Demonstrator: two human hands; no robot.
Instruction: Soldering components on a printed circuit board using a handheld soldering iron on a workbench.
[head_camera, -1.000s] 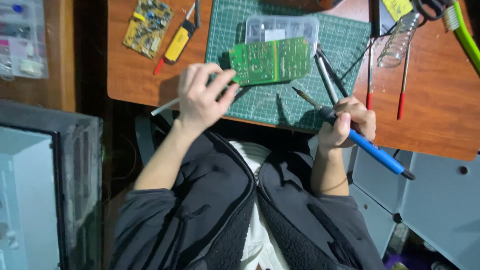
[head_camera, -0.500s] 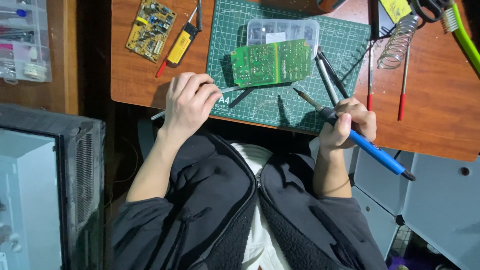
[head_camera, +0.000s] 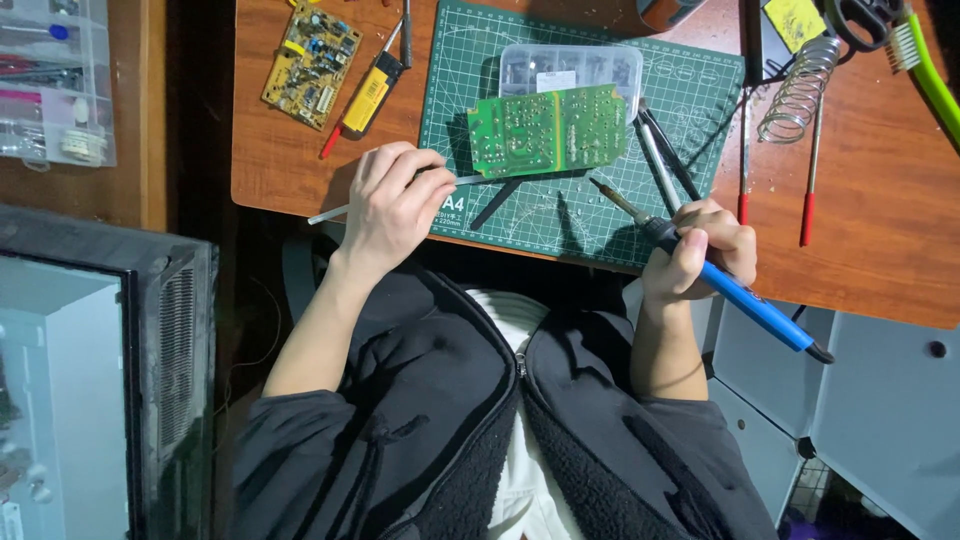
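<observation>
Your left hand (head_camera: 392, 205) has its fingers pinched round a thin white rod (head_camera: 330, 210) at the near edge of the green cutting mat (head_camera: 690, 100), the rod's tip reaching up to the green circuit board (head_camera: 548, 130). That board lies on the mat, resting partly over a clear plastic box (head_camera: 570, 68). Your right hand (head_camera: 698, 250) is wrapped round the blue-handled soldering iron (head_camera: 745, 300), its tip hovering over the mat just right of the board. A yellow circuit board (head_camera: 312, 62) sits off left on the wooden table (head_camera: 880, 250).
</observation>
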